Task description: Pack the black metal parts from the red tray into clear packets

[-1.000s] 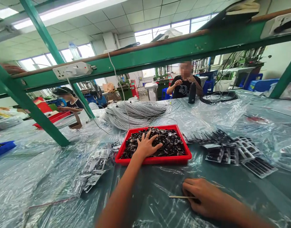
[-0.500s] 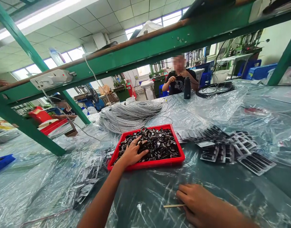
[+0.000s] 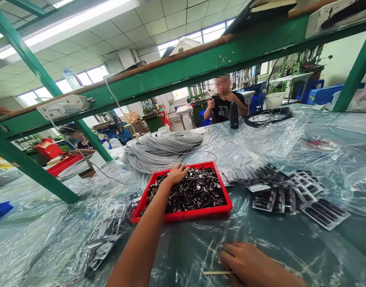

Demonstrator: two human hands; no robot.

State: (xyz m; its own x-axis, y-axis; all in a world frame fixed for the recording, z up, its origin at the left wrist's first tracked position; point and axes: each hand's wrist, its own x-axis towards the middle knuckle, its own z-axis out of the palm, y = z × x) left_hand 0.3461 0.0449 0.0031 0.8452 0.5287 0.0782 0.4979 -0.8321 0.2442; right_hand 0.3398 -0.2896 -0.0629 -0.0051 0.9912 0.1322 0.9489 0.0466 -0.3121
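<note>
In the head view, my left hand [image 3: 179,173] lies on a heap of small black parts with shiny metal bits [image 3: 196,195], near the far side of a shallow red tray [image 3: 197,215]. Its fingers look stretched out over the parts; their tips are partly hidden. My right hand [image 3: 244,259] rests low on the plastic-covered table [image 3: 183,247], closed around a thin wooden stick [image 3: 216,273] that points left. The stick's other end is hidden in the hand.
Behind the tray lies a big coil of grey cable [image 3: 161,149]. Blister packs of black pieces [image 3: 324,211] spread to the right, silvery and dark scraps [image 3: 106,237] to the left. A green shelf frame [image 3: 171,75] crosses above. A person [image 3: 224,105] sits across, behind a black bottle [image 3: 234,115].
My left hand has moved forward across the heap towards the tray's far edge, and its spread fingers are drawn closer together. My right hand stays nearly in place with the stick.
</note>
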